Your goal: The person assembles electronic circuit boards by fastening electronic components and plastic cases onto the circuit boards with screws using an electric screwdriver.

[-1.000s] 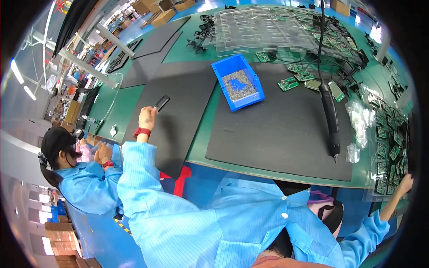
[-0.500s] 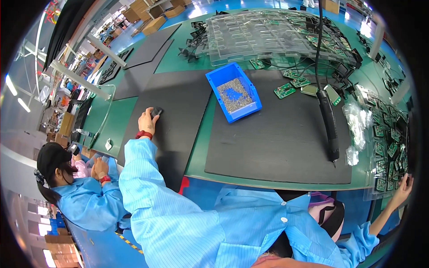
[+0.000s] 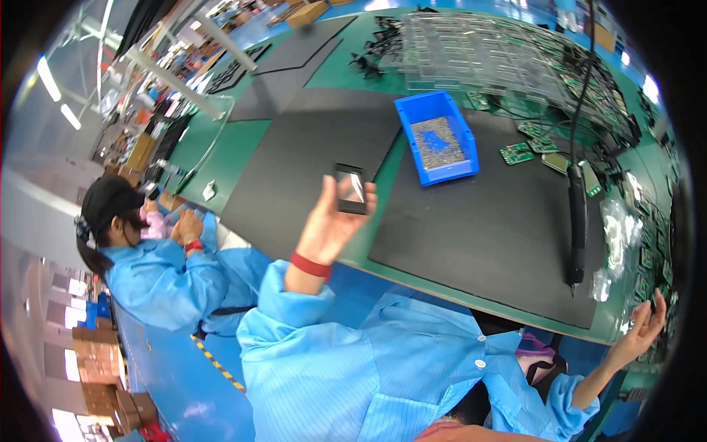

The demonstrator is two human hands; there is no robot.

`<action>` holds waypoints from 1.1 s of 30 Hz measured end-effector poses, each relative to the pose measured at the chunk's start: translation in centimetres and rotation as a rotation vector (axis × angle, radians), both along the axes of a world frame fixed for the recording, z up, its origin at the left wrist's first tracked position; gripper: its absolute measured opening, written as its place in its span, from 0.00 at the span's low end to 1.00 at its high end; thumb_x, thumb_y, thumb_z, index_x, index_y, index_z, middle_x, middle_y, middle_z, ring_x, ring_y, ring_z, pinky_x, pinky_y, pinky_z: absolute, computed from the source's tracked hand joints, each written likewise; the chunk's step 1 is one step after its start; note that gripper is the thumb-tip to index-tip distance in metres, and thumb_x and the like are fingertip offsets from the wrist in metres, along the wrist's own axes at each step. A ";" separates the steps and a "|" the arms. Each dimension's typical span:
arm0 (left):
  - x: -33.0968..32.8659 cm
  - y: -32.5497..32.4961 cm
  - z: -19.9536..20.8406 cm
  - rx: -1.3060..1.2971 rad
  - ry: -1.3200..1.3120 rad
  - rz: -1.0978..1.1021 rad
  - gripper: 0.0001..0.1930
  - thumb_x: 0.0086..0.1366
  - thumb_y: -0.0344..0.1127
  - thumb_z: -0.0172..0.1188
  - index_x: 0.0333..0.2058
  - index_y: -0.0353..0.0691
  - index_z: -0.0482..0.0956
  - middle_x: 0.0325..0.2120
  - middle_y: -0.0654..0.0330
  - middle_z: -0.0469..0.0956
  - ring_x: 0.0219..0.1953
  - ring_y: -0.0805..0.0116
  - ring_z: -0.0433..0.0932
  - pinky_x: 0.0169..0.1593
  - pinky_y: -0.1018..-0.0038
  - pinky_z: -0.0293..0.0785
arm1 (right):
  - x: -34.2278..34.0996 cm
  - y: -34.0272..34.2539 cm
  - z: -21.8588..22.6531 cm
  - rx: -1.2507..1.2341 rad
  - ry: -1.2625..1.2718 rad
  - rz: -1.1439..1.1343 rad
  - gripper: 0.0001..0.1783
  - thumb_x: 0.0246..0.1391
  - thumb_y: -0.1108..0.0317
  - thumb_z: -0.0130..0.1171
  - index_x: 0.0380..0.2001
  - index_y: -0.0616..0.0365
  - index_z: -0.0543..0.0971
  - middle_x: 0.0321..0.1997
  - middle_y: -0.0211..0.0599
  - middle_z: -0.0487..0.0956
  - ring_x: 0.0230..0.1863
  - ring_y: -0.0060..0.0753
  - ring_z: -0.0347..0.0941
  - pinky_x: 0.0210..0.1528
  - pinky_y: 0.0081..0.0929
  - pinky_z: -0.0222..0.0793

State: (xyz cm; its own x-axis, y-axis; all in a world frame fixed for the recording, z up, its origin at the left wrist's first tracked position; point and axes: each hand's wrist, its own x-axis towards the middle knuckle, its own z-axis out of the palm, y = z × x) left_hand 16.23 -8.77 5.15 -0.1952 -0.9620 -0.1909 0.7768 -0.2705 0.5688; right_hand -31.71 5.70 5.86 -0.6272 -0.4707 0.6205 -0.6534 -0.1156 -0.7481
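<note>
My left hand [image 3: 329, 225] is raised above the dark mat, its fingers round a small black rectangular case [image 3: 351, 189]. The case has a glossy face that catches the light. At the far right my right hand [image 3: 642, 333] has its fingers apart with nothing visible in them, beside green circuit boards [image 3: 645, 258]. A blue bin [image 3: 472, 155] holding many tiny metal parts and some blue bits stands at the middle of the table. Right of it hangs a black electric screwdriver [image 3: 577, 228], tip down.
Loose green circuit boards [image 3: 517, 153] lie right of the bin. Clear plastic trays [image 3: 471, 55] with boards and black cables stand at the back. Clear plastic bags [image 3: 617, 239] lie near the right edge. A co-worker in a blue coat [image 3: 158, 283] sits at the left.
My left hand has lifted the black case off the mat and moved right and nearer. My right hand has drawn back from the boards, fingers spreading. The view has turned somewhat.
</note>
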 end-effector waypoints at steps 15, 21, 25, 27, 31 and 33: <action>-13.1 3.0 -3.7 -0.770 -1.277 -0.365 0.31 0.44 0.26 0.61 0.50 0.41 0.61 0.47 0.53 0.65 0.47 0.58 0.67 0.53 0.70 0.61 | 10.8 -3.2 -1.7 0.046 -0.235 0.497 0.20 0.46 0.80 0.48 0.46 0.60 0.63 0.48 0.36 0.67 0.25 0.17 0.62 0.26 0.09 0.58; -12.7 0.3 -0.4 -0.983 -1.447 -0.196 0.23 0.45 0.27 0.60 0.43 0.40 0.68 0.36 0.59 0.72 0.38 0.65 0.70 0.45 0.73 0.64 | 9.6 -1.7 -3.0 0.054 -0.400 0.484 0.21 0.46 0.80 0.47 0.46 0.61 0.62 0.50 0.37 0.65 0.25 0.18 0.61 0.25 0.10 0.58; -16.3 -1.8 4.1 -0.704 -1.644 -0.509 0.10 0.54 0.31 0.54 0.37 0.41 0.72 0.25 0.64 0.75 0.28 0.67 0.72 0.34 0.73 0.67 | 9.8 -1.2 -4.1 0.110 -0.459 0.513 0.21 0.45 0.81 0.48 0.45 0.62 0.62 0.49 0.37 0.65 0.25 0.18 0.62 0.26 0.10 0.59; -18.6 -4.3 3.3 -1.016 -1.674 -0.353 0.10 0.57 0.34 0.51 0.38 0.41 0.71 0.28 0.61 0.75 0.29 0.61 0.72 0.33 0.70 0.68 | 10.1 -1.2 -4.5 0.113 -0.460 0.510 0.20 0.45 0.81 0.48 0.45 0.62 0.62 0.49 0.37 0.65 0.25 0.18 0.62 0.27 0.10 0.59; -21.8 -10.4 -1.2 -1.283 -1.594 -0.178 0.11 0.56 0.35 0.51 0.38 0.41 0.70 0.30 0.59 0.75 0.31 0.56 0.72 0.34 0.68 0.68 | 10.7 -1.0 -5.0 0.142 -0.453 0.553 0.20 0.45 0.81 0.49 0.45 0.62 0.62 0.49 0.37 0.64 0.26 0.18 0.62 0.28 0.11 0.60; -23.1 -13.3 -3.4 -1.274 -1.769 -0.124 0.12 0.55 0.34 0.52 0.39 0.41 0.70 0.29 0.59 0.75 0.30 0.60 0.73 0.35 0.71 0.68 | 10.7 -0.8 -5.2 0.144 -0.474 0.549 0.19 0.45 0.81 0.50 0.43 0.62 0.64 0.48 0.36 0.64 0.26 0.18 0.63 0.28 0.11 0.60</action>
State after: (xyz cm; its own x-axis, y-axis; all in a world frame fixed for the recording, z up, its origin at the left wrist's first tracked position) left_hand -6.89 -22.08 1.78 -0.6368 -0.6825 0.3589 -0.5914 0.7309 0.3407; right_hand -21.00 4.85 0.70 -0.4634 -0.8501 0.2501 -0.1323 -0.2127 -0.9681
